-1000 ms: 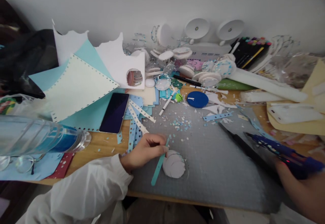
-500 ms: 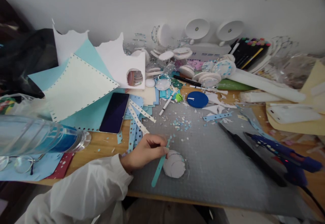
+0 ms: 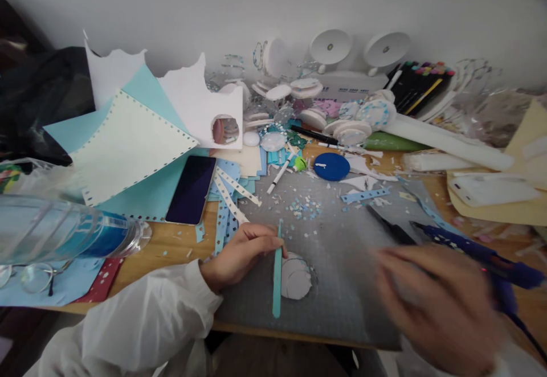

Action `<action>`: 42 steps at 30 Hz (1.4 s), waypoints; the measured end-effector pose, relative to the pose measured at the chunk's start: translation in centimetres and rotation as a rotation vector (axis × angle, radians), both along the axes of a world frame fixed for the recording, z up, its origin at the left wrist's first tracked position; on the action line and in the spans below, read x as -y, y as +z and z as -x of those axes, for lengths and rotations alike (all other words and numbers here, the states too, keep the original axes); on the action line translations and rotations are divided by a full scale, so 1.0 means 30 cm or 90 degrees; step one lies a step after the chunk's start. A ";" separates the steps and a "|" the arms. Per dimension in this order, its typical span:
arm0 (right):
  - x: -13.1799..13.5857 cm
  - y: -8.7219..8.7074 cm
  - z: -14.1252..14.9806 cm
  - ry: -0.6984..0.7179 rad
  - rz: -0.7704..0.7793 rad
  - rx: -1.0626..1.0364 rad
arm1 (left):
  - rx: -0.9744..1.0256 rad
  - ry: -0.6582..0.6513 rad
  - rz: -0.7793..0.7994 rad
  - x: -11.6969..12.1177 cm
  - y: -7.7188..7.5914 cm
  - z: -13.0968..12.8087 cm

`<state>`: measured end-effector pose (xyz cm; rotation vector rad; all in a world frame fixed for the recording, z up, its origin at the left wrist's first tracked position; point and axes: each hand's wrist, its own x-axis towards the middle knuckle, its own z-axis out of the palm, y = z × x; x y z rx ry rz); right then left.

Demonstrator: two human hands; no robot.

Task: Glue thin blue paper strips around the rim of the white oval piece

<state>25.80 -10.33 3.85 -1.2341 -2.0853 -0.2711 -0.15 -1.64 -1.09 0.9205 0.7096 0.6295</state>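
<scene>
My left hand (image 3: 245,251) rests on the grey cutting mat (image 3: 342,251), its fingers closed on a pair of teal tweezers (image 3: 277,286). They stand nearly straight, with the pointed end away from me. Just right of the tweezers lies a round white disc (image 3: 297,277) with a clear, thin edge around it; they overlap its left side. My right hand (image 3: 440,303) is smeared by motion over the right of the mat. It hides part of a long black tapered tool (image 3: 391,226) and of a blue glue gun (image 3: 465,249); whether it holds anything is unclear.
Tiny blue and white paper bits (image 3: 303,207) lie beyond the disc. A phone (image 3: 191,189), a water bottle (image 3: 98,232) and glasses (image 3: 36,278) are left. White discs (image 3: 305,87), a blue oval lid (image 3: 332,166) and markers (image 3: 414,89) crowd the back.
My right hand has come into view at the lower right, moving fast. The teal tweezers have swung from a slant to nearly straight, the near end moving right. My left hand stays about where it was.
</scene>
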 end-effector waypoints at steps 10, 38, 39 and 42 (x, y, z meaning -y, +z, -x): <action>-0.218 -0.032 0.252 0.313 -0.098 0.146 | 0.002 0.046 0.000 -0.007 -0.001 -0.005; -0.186 -0.127 0.160 0.062 0.206 -0.710 | -0.308 -0.178 -0.413 -0.006 0.036 -0.005; -0.185 -0.124 0.162 0.075 0.209 -0.714 | -0.295 -0.152 -0.356 -0.001 0.035 -0.006; -0.183 -0.119 0.168 0.109 0.227 -0.708 | -0.229 -0.086 -0.226 0.010 0.022 -0.011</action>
